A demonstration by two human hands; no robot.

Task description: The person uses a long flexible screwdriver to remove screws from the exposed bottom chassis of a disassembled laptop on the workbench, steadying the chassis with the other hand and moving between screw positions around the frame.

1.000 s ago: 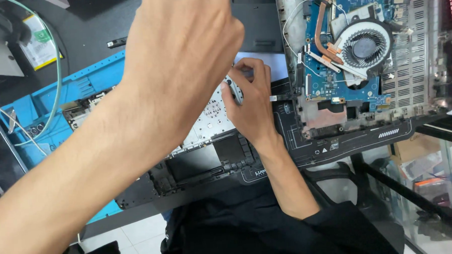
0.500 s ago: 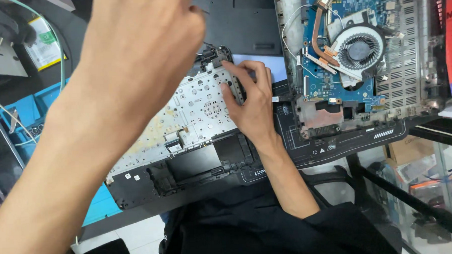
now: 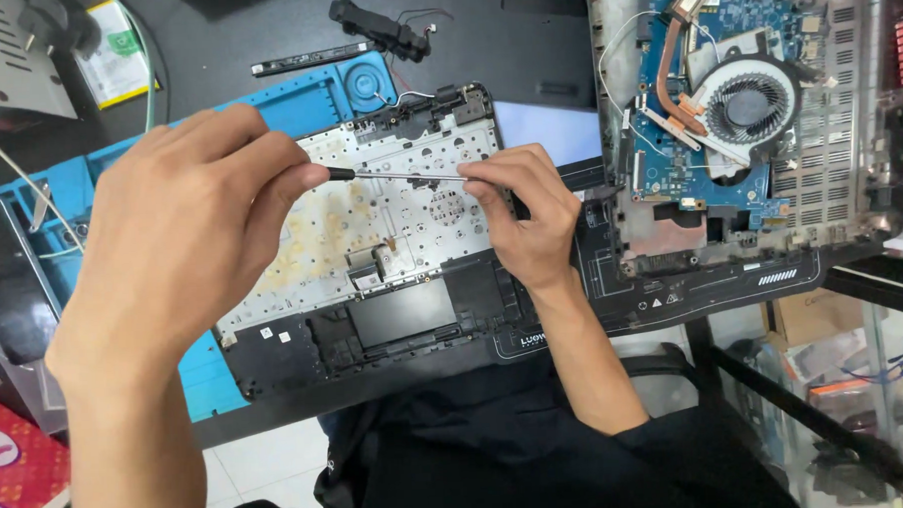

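An opened laptop palm-rest shell [image 3: 394, 331] lies upside down in front of me, its white keyboard backplate [image 3: 370, 222] stained yellow. My left hand [image 3: 185, 228] grips the black handle of a thin screwdriver [image 3: 399, 175] held level over the upper part of the plate. My right hand [image 3: 525, 211] pinches the metal shaft near its tip at the plate's upper right. The tip itself is hidden by my fingers.
A laptop base with blue motherboard [image 3: 712, 125], round fan [image 3: 756, 98] and copper heat pipe lies at the right. Under the shell sit a blue work mat [image 3: 40, 213] and a black mat [image 3: 663, 287]. A black speaker part [image 3: 379, 26] lies at the back, a red box [image 3: 14, 470] bottom left.
My left hand has dropped from close in front of the camera down to the left, uncovering the backplate, and now holds the screwdriver. My right hand shifted slightly along the plate's top edge.
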